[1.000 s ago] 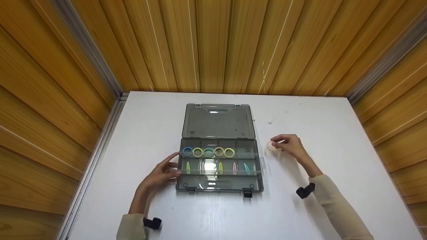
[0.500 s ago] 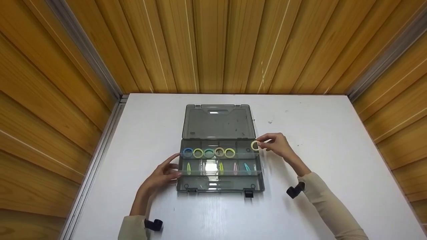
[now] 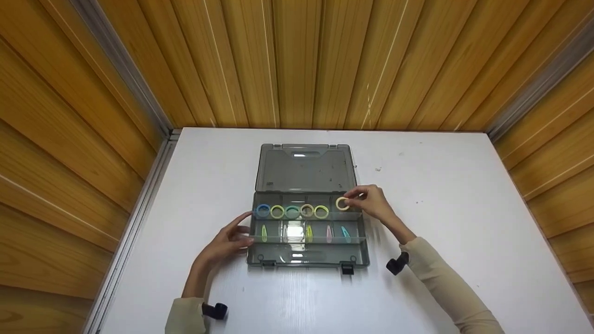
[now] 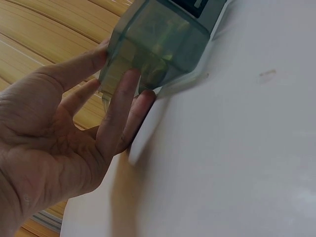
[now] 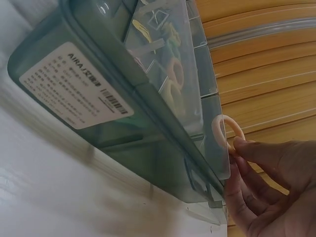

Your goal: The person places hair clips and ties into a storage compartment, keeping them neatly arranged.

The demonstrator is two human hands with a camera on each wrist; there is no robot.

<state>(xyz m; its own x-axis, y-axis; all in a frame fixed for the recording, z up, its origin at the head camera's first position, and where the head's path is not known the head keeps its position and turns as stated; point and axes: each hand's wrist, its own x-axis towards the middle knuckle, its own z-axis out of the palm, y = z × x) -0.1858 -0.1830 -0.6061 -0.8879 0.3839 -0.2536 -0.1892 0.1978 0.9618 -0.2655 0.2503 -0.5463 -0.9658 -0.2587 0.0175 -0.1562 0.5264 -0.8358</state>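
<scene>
In the head view my right hand [image 3: 371, 202] pinches a pale yellow ring-shaped hair tie [image 3: 341, 203] between thumb and fingers, over the back right of an open grey see-through case [image 3: 297, 255]. The right wrist view shows this hair tie [image 5: 217, 129] as peach, standing on edge at the thumb tip. Several hair ties, among them a blue one [image 3: 263, 205], line the back row. In the middle row lie several snap hair clips, such as a blue one [image 3: 345, 233]. My left hand [image 3: 227, 241] touches the case's left side [image 4: 165, 42] with extended fingers.
The case's lid [image 3: 306, 169] lies folded back toward the wooden wall [image 3: 297, 65]. A white label [image 5: 74, 86] is on the case's side. White tabletop [image 3: 431, 167] surrounds the case. Each wrist carries a black camera mount.
My right hand has carried the hair tie leftward, from over the tabletop right of the case to over its back right compartment. My left hand has stayed at the case's left side.
</scene>
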